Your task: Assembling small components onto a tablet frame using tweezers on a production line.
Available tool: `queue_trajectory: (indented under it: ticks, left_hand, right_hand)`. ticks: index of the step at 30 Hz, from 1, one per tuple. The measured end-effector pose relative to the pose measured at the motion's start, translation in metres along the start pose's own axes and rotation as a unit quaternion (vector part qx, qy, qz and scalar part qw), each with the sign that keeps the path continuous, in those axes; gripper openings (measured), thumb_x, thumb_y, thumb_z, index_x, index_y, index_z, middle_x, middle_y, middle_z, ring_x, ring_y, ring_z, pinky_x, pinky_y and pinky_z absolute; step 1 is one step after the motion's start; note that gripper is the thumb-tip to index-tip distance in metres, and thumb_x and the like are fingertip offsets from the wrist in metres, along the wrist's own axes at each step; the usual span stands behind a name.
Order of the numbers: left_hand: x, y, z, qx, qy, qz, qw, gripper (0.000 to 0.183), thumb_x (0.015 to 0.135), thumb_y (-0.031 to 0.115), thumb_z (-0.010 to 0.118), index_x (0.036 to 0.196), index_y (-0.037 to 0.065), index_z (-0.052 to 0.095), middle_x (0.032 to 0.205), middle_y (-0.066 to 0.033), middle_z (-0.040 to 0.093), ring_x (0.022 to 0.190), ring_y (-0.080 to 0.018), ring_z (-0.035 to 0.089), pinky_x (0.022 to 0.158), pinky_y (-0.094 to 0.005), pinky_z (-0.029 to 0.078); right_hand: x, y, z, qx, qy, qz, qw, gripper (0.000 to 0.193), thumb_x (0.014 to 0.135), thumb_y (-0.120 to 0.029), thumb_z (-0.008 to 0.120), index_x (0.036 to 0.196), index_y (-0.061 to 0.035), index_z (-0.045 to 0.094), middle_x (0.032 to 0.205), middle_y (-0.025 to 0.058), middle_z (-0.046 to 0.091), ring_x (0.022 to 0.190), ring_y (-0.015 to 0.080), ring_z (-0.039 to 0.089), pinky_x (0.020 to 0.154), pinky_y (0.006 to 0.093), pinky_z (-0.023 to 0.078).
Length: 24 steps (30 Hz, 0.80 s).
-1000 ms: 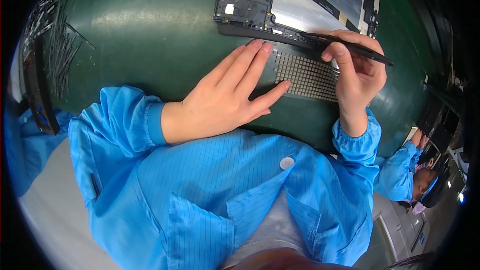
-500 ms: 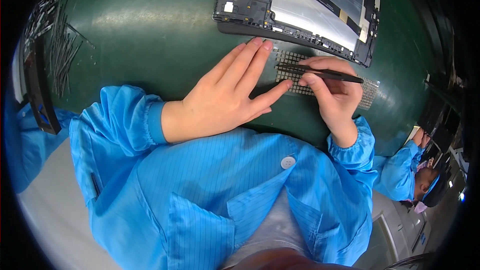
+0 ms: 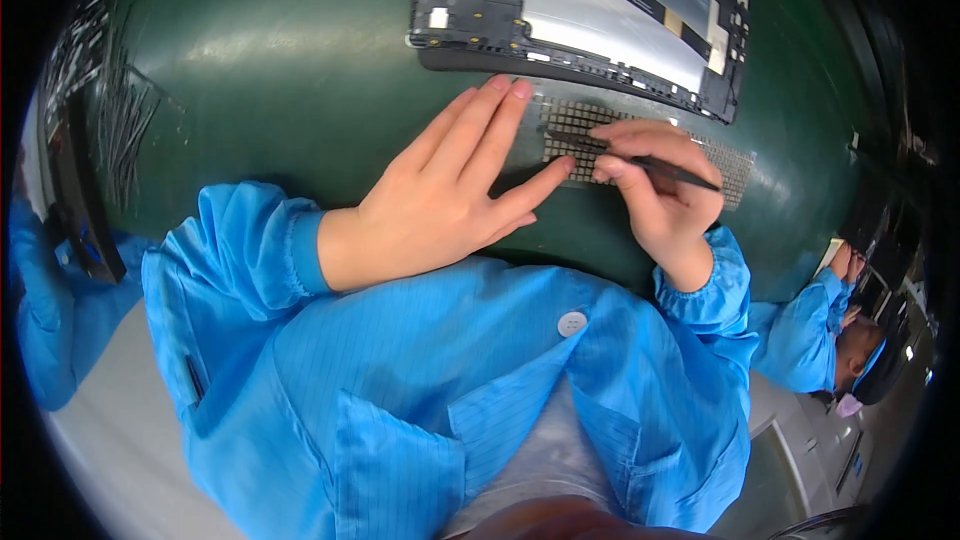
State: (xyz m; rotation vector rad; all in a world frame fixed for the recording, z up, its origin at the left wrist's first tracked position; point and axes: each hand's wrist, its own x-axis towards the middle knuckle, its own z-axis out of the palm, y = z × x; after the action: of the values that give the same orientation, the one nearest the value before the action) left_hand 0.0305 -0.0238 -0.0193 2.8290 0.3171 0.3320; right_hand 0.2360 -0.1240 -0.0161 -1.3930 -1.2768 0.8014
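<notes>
A clear sheet holding rows of small greyish square pads [image 3: 738, 172] lies on the green table in front of me. My left hand [image 3: 435, 185] rests flat with its fingers stretched out. Its index fingertip and thumb side touch the sheet's left part. In my right hand [image 3: 672, 205] are black tweezers [image 3: 683, 174], pinched between thumb and fingers. Their tips point left, over the rows of squares beside my left hand; whether they grip a square is too small to tell. Just beyond the sheet lies an opened flat device housing [image 3: 610, 25], black-framed with silver metal panels.
A bundle of thin dark strips [image 3: 122, 140] lies at the far left of the green table [image 3: 270, 90], near a dark upright rail [image 3: 92, 240]. At right, a co-worker in a blue sleeve [image 3: 798, 335] sits with hands at the table. Another blue garment [image 3: 45, 320] shows at far left.
The view has shifted slightly, so the housing and sheet appear a little further left. The tweezers have tilted a little and sit lower in my right hand. My left hand stays flat.
</notes>
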Motion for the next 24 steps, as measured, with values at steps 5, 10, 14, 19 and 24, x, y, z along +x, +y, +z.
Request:
queue_trajectory:
  ticks: [5,10,14,19,24]
  left_hand:
    - [0.0,0.002,-0.002,0.003,-0.003,-0.009,1.0,0.068,0.061,0.035,0.074,0.127,0.027,0.058,0.137,-0.0291,0.039,0.121,-0.0402,0.046,0.098,-0.0425,0.044]
    - [0.005,0.002,-0.005,0.01,-0.026,-0.008,1.0,0.069,0.06,0.034,0.075,0.126,0.028,0.059,0.138,-0.0287,0.039,0.12,-0.0407,0.046,0.096,-0.0422,0.045]
    - [0.008,0.003,-0.005,0.028,-0.032,-0.003,0.999,0.068,0.062,0.035,0.075,0.127,0.028,0.058,0.138,-0.0286,0.038,0.12,-0.0409,0.046,0.096,-0.042,0.045]
    - [0.012,0.005,-0.006,0.031,-0.035,-0.002,0.999,0.067,0.063,0.035,0.074,0.128,0.028,0.058,0.138,-0.0286,0.038,0.121,-0.0409,0.046,0.096,-0.0421,0.045]
    - [0.016,0.009,-0.004,0.021,-0.033,-0.013,0.999,0.067,0.063,0.035,0.074,0.128,0.028,0.058,0.138,-0.0281,0.039,0.121,-0.0403,0.046,0.096,-0.042,0.045]
  right_hand:
    - [0.019,-0.002,-0.034,0.113,0.093,0.007,0.989,0.018,0.084,0.007,0.061,0.101,0.0063,0.057,0.097,0.0189,0.065,0.074,0.0173,0.063,0.068,0.0264,0.054]
    - [0.017,0.023,-0.071,0.057,0.123,-0.042,0.99,0.019,0.087,0.008,0.059,0.105,0.0062,0.055,0.098,0.0192,0.065,0.074,0.0166,0.063,0.07,0.0263,0.054]
    - [0.018,0.021,-0.069,0.042,0.12,-0.044,0.991,0.019,0.087,0.008,0.059,0.105,0.0063,0.056,0.098,0.0184,0.065,0.074,0.0167,0.064,0.071,0.0268,0.055]
    - [0.017,0.024,-0.075,0.03,0.118,-0.044,0.992,0.018,0.087,0.007,0.06,0.104,0.0059,0.057,0.098,0.0182,0.065,0.074,0.0169,0.064,0.071,0.027,0.055]
    - [0.016,0.018,-0.08,-0.038,0.087,-0.052,0.994,0.02,0.083,0.009,0.062,0.102,0.0061,0.057,0.1,0.0192,0.064,0.083,0.0196,0.064,0.077,0.0285,0.054]
